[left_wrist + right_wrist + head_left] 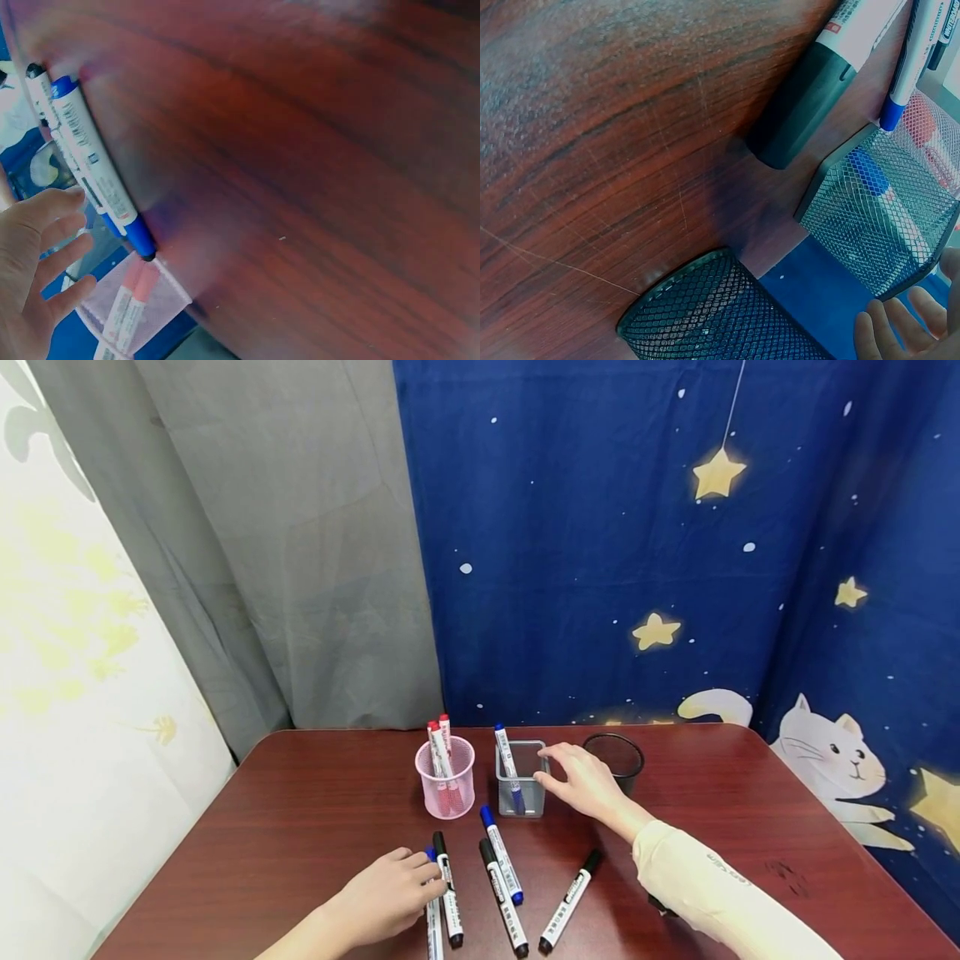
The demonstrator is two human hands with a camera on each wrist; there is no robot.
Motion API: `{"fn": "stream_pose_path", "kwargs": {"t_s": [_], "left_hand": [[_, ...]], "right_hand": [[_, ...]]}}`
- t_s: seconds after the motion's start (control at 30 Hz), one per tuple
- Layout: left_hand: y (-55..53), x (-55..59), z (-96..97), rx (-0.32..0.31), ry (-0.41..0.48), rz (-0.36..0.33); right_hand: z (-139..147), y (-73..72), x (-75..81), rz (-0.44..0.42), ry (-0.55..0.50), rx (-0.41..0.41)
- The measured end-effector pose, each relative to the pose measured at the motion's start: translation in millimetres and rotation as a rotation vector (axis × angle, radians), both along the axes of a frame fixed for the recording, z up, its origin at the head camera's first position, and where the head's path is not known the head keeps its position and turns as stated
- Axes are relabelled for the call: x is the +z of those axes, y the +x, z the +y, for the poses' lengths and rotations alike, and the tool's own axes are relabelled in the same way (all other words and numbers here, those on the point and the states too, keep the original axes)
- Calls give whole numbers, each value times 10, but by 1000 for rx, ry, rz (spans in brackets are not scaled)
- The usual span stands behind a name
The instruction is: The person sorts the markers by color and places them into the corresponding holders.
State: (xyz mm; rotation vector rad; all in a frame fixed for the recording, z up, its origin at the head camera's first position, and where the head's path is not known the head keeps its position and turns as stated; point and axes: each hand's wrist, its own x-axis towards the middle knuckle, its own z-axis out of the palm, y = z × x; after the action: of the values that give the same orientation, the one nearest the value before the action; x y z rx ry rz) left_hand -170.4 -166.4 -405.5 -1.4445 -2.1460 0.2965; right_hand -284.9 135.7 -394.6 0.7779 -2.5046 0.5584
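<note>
My right hand (585,781) is at the right side of the grey square mesh pen holder (534,802), its thumb and fingers apart near the rim. A blue-capped marker (508,767) leans inside that holder, away from the fingers. In the right wrist view the fingertips (881,326) are beside the holder with nothing in them. My left hand (393,893) hovers by a blue-capped marker (435,931) on the table, partly covering it in the head view. The left wrist view has the fingers (64,259) loosely spread beside that marker (101,161), not wrapped round it.
A pink mesh holder (429,792) with several red markers stands left of the grey one. To the right is a black round mesh holder (642,764), partly behind the right hand. Black-capped markers (450,902) and another blue marker (504,860) lie on the brown table (300,810).
</note>
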Motion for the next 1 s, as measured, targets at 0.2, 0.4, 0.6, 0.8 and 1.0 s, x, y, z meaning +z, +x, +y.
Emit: {"fn": "stream_pose_path", "kwargs": {"t_s": [0.2, 0.4, 0.6, 0.8, 1.0], "left_hand": [[16, -125, -8, -10, -34, -15], [12, -205, 9, -33, -10, -9], [33, -218, 6, -20, -5, -14], [50, -217, 1, -17, -13, -40], [46, -232, -11, -47, 5, -28]], "right_hand": [[3, -13, -9, 27, -2, -3], [3, -5, -10, 25, -3, -4], [5, -5, -16, 30, -4, -3], [0, -6, -16, 27, -4, -6], [-1, -3, -17, 26, -5, -4]]}}
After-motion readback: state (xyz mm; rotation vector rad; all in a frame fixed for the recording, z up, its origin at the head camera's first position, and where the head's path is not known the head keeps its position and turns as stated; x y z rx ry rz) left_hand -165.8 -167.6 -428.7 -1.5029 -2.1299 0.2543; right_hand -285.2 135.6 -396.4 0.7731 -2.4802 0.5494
